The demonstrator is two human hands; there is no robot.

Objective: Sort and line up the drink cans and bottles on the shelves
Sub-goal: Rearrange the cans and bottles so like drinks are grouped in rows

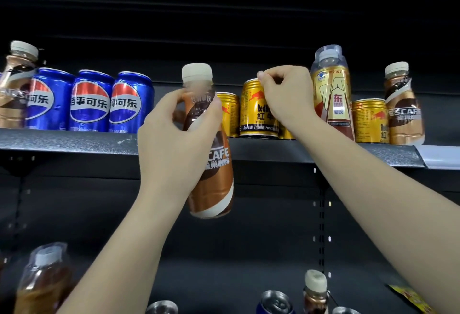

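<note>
Left hand: your left hand [174, 139] grips the coffee bottle [209, 144] round its middle, held in the air in front of the shelf edge [74, 142], so it can go with its own kind.
Right hand: your right hand [283, 94] has its fingers curled on the top of a gold can [256, 109], maybe to slide it.
Open room: a gap sits between the blue cans [92, 102] and the gold cans.
Edge: the gold can stands near the front lip.
</note>
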